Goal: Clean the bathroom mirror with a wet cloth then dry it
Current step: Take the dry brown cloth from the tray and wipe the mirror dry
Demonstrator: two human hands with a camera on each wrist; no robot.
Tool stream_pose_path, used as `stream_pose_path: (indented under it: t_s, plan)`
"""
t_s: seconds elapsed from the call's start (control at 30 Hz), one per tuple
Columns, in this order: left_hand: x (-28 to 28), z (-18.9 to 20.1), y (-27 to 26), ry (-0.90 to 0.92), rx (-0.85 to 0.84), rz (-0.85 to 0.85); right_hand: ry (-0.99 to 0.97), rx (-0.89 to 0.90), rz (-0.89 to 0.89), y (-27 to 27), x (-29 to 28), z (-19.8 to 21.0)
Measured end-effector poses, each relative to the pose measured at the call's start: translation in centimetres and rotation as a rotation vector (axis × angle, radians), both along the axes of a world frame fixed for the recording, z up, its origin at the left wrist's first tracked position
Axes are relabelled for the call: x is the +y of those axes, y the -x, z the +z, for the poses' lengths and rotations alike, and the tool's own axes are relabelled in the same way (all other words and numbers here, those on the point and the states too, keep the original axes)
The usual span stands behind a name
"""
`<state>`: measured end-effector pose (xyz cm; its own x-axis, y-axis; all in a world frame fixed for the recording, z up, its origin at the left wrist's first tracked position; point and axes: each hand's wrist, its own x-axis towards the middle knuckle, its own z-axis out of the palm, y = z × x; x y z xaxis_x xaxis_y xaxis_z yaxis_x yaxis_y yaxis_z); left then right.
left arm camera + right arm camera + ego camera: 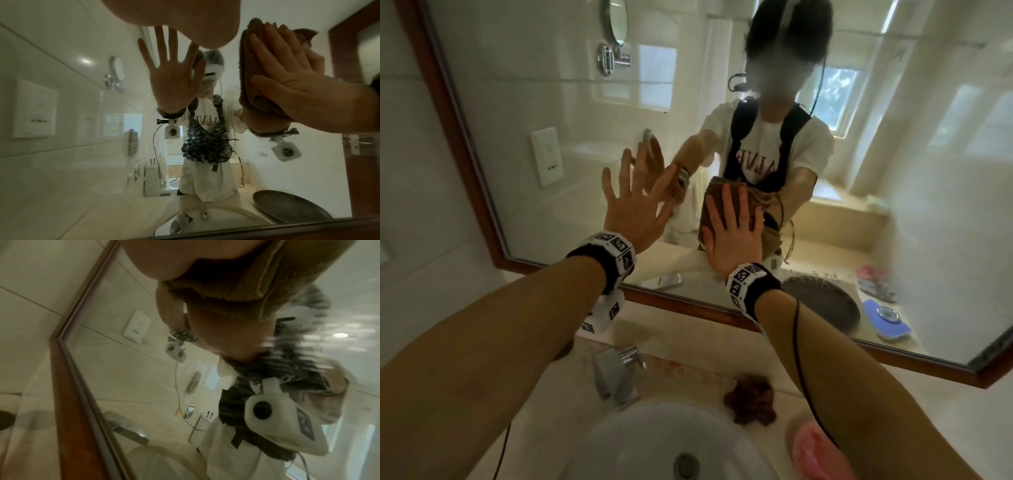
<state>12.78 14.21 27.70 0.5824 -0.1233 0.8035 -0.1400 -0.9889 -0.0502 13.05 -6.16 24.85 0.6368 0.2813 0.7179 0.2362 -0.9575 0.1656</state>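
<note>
Brown cloth (726, 200): your flat right hand (734, 233) is pressing it against the mirror (544, 96).
Left hand (631, 205): you are splaying it open, holding nothing.

bare mirror (551, 85) above, faucet (616, 371) below

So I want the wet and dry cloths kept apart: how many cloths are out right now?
2. One brown cloth pressed flat on the mirror under the right hand; one crumpled dark cloth on the counter beside the sink.
</note>
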Motion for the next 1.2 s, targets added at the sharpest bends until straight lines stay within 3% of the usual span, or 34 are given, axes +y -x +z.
stream_pose_path:
  t_s: [0.3, 0.43, 0.63, 1.2]
  plan:
    - [9.3, -2.7, -0.8, 0.106, 0.017, 0.085, 0.287, 0.081, 0.109, -1.6, 11.2, -2.6]
    - [11.4, -2.9, -1.2, 0.110, 0.029, 0.124, 0.402, 0.089, 0.152, -2.1, 12.8, -3.6]
    - [10.5, -2.7, -1.1, 0.136, 0.043, 0.116, 0.521, 0.089, 0.227, -2.0, 9.9, -2.7]
    - [-6.2, -0.6, 1.2, 0.075, 0.102, -0.095, 0.231, -0.086, 0.118, 1.1, -8.2, 1.7]
